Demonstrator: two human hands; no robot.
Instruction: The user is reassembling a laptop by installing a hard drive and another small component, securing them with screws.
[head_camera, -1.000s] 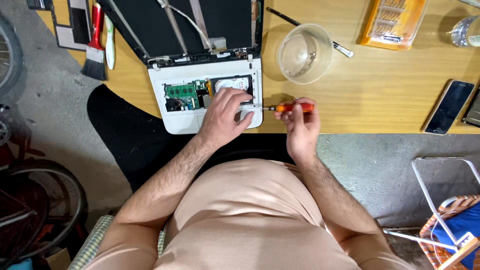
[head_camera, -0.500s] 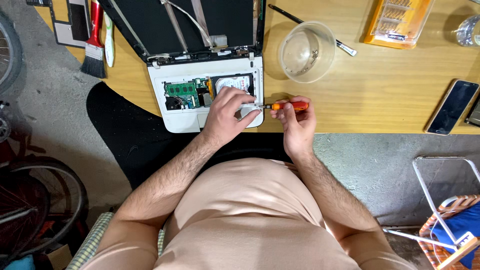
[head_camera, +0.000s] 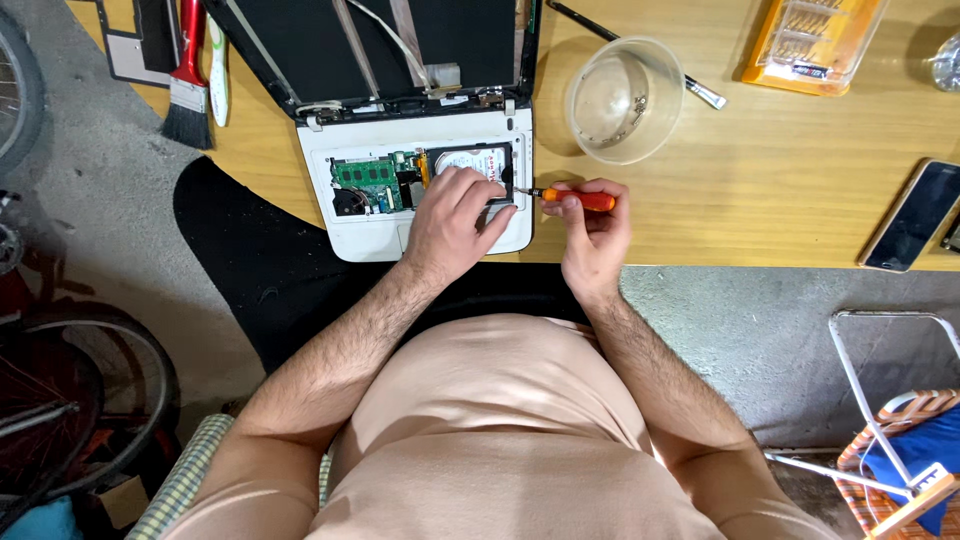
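Note:
A white laptop (head_camera: 372, 232) lies opened up on the wooden table (head_camera: 760, 200), its green circuit board (head_camera: 365, 175) and silver hard drive (head_camera: 472, 161) exposed. My left hand (head_camera: 455, 222) rests flat on the drive with fingers spread. My right hand (head_camera: 592, 232) grips an orange-handled screwdriver (head_camera: 578, 199) held level, its tip touching the drive's right edge.
A clear plastic bowl (head_camera: 625, 98) with small screws stands right of the laptop. An orange bit case (head_camera: 812, 42), a dark phone (head_camera: 912, 215), a red-handled brush (head_camera: 187, 70) and a metal tool (head_camera: 632, 50) lie on the table. Bicycle wheels (head_camera: 60, 400) stand at left.
Both hands stay at the drive. The right hand has shifted its fingers a little around the screwdriver handle, which remains at the drive's edge.

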